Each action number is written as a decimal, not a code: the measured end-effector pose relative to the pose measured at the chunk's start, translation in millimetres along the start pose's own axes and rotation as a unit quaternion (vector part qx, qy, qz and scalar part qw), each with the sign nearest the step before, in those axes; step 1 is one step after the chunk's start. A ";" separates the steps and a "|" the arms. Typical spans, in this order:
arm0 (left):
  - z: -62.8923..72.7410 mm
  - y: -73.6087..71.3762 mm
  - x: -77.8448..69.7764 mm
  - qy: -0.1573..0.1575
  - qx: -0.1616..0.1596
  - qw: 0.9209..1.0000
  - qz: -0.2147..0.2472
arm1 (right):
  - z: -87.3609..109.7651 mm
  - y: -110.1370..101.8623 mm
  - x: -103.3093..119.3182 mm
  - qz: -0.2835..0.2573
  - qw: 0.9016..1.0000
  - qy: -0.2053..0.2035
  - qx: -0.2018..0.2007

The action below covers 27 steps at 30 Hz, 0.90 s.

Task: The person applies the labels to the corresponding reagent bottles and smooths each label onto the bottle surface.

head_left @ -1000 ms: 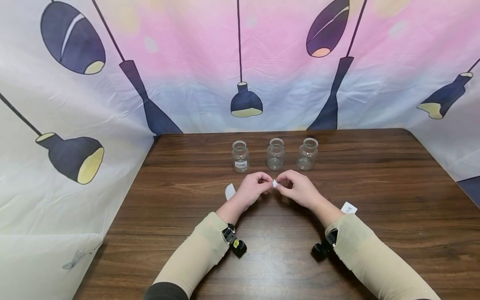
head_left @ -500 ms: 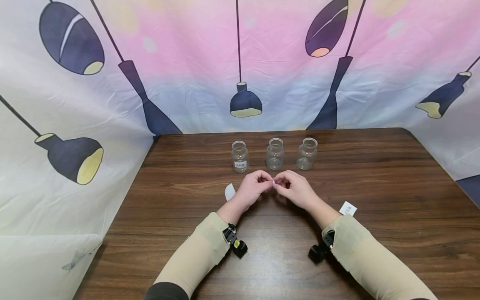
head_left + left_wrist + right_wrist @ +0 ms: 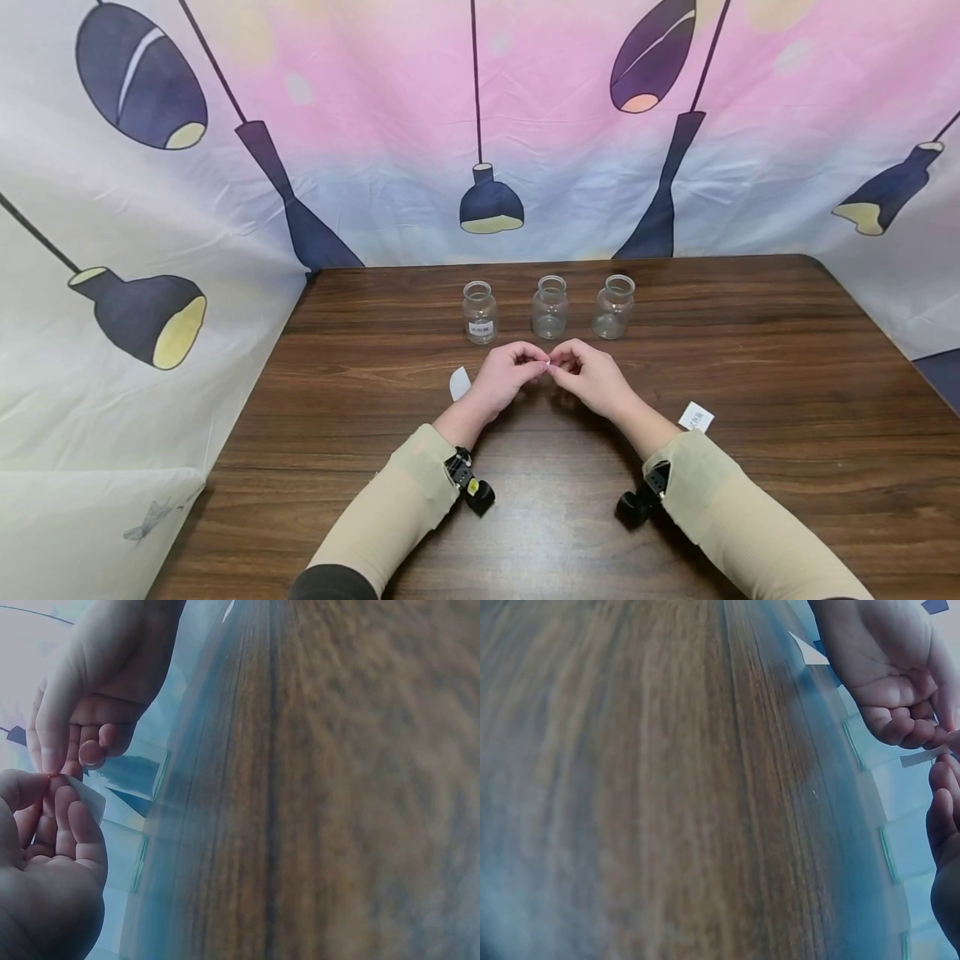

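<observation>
Left hand (image 3: 510, 372) and right hand (image 3: 592, 376) pinch a slip (image 3: 92, 798), fingertips closed together, probably for control; jars (image 3: 551, 312) stand at twelve o'clock.

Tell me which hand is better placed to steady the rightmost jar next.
Probably the right hand: it is nearer the rightmost jar, while the left hand sits closer to the labelled jar. It would likely need to release the small white piece both hands pinch.
</observation>
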<state>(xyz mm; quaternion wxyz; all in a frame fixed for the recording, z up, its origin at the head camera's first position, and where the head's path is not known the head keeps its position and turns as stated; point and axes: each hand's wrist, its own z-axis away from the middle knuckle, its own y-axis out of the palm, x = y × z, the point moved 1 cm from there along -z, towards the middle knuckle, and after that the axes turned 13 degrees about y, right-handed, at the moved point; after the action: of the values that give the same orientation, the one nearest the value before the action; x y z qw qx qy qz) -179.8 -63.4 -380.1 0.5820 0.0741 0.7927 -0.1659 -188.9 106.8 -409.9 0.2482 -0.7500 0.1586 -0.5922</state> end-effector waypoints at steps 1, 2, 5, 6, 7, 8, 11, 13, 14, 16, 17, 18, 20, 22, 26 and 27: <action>0.1 -0.1 0.0 0.000 0.001 1.000 0.001 | 0.2 0.0 0.2 -0.001 1.000 0.004 0.001; 0.1 -0.2 -0.1 0.001 0.001 1.000 0.003 | 0.3 -0.1 0.5 -0.001 1.000 0.007 0.001; 0.3 -0.5 0.1 0.004 0.006 1.000 0.007 | 0.8 -0.5 1.2 -0.007 1.000 0.021 0.004; 0.3 -0.5 0.3 0.005 0.008 1.000 0.007 | 1.0 -0.7 1.3 -0.009 1.000 0.026 0.006; 0.3 -0.6 0.5 0.006 0.009 1.000 0.007 | 1.1 -0.7 1.4 -0.012 0.999 0.029 0.007; 0.2 -0.6 0.8 0.006 0.010 1.000 0.010 | 1.2 -0.7 1.3 -0.016 0.999 0.033 0.009; -0.1 -0.7 1.4 0.004 0.010 1.000 0.014 | 1.3 -0.3 0.4 -0.025 0.999 0.040 0.013; -0.3 -0.7 1.7 0.001 0.009 1.000 0.016 | 1.2 0.5 -0.4 -0.030 0.999 0.042 0.013; -0.3 -0.8 1.9 0.001 0.009 1.000 0.016 | 1.1 0.8 -0.6 -0.032 0.998 0.044 0.013; 0.0 -0.9 2.2 0.002 0.008 1.000 0.014 | 1.3 1.5 -1.0 -0.034 0.998 0.048 0.014; 0.1 -0.9 2.4 0.003 0.008 1.000 0.012 | 1.4 1.8 -1.2 -0.035 0.998 0.050 0.015; 0.1 -1.0 2.6 0.003 0.008 1.000 0.011 | 1.5 2.2 -1.5 -0.036 0.998 0.052 0.015; 0.2 -1.1 3.0 0.004 0.007 1.000 0.011 | 1.5 2.7 -1.6 -0.037 0.998 0.055 0.016; 0.1 -1.1 3.1 0.004 0.006 1.000 0.010 | 1.5 3.1 -1.4 -0.040 0.998 0.056 0.016; -0.2 -0.8 2.1 0.008 0.005 1.000 -0.003 | 1.3 4.2 -2.1 -0.045 0.997 0.053 0.016; -0.1 -0.6 1.7 0.009 0.004 1.000 -0.007 | 1.4 4.4 -2.4 -0.046 0.997 0.052 0.016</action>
<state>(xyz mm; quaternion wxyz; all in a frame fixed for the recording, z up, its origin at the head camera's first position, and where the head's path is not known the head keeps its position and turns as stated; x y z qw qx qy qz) -180.6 -64.0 -381.6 0.5731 0.0724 0.7978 -0.1727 -187.9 104.7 -414.6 0.2244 -0.7207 0.1274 -0.6435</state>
